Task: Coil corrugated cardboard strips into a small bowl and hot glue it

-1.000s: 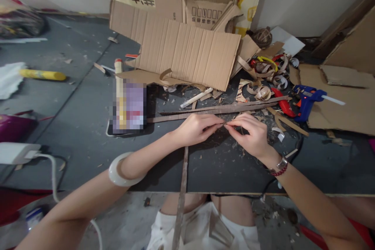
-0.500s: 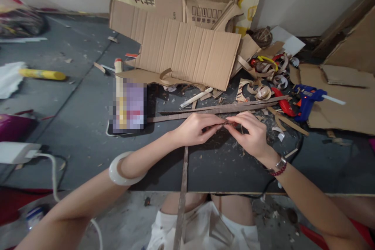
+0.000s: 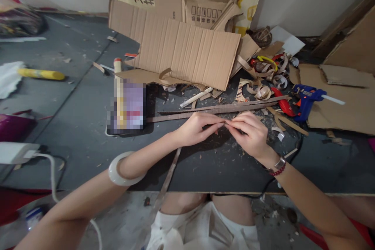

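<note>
**Left hand** (image 3: 199,129): fingers curled inward, reaching toward right hand; bangle (image 3: 123,174) on forearm.
**Right hand** (image 3: 250,134): fingers curled inward, facing left hand; watch (image 3: 280,162) and bead bracelet (image 3: 277,171) on wrist.
**Grip:** both clenched in a fingertip pinch on a small brown piece (image 3: 225,124); its exact form is too small to tell.
**Piece location:** between the hands, above the dark tabletop (image 3: 222,172), just below two long brown strips (image 3: 216,108).
**Third strip** (image 3: 168,175): slanted, running from near left hand across the table edge toward the lap.
**Right of hands:** glue gun (image 3: 306,101), red handle (image 3: 281,102), cardboard curls (image 3: 262,93).
**Beyond hands:** corrugated cardboard sheet (image 3: 187,56).
**Tabletop:** shavings (image 3: 211,164) scattered around the hands.
</note>
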{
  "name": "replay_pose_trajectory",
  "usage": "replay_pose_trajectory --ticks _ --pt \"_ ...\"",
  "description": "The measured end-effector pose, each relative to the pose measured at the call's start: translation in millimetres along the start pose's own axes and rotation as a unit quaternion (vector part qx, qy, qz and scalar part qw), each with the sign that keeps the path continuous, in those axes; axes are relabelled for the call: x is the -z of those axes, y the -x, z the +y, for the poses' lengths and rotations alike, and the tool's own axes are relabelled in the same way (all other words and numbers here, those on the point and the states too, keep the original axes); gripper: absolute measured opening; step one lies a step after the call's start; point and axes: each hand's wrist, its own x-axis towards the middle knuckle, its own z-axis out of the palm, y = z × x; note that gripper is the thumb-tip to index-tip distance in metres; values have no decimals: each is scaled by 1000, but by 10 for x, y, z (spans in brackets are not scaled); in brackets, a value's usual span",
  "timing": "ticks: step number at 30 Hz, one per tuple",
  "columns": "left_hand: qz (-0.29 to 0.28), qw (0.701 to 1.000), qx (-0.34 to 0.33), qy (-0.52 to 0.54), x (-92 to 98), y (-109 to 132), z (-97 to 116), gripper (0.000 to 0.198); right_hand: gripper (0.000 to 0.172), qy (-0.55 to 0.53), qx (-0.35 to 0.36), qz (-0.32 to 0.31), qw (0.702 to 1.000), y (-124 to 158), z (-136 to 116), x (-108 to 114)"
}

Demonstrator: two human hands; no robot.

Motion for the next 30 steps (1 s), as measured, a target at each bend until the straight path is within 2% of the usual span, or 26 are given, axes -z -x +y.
replay_pose_trajectory --ticks 7,23,30 --pt "-39 999 6 35 32 -21 9 26 16 -19 -3 -10 1000 -21 -26 16" --pt "-70 996 -4 53 42 -25 26 28 7 -47 -40 -52 997 -22 -43 15" --pt "-99 993 -10 64 41 -22 65 25 12 -37 -34 -60 997 3 -39 9"
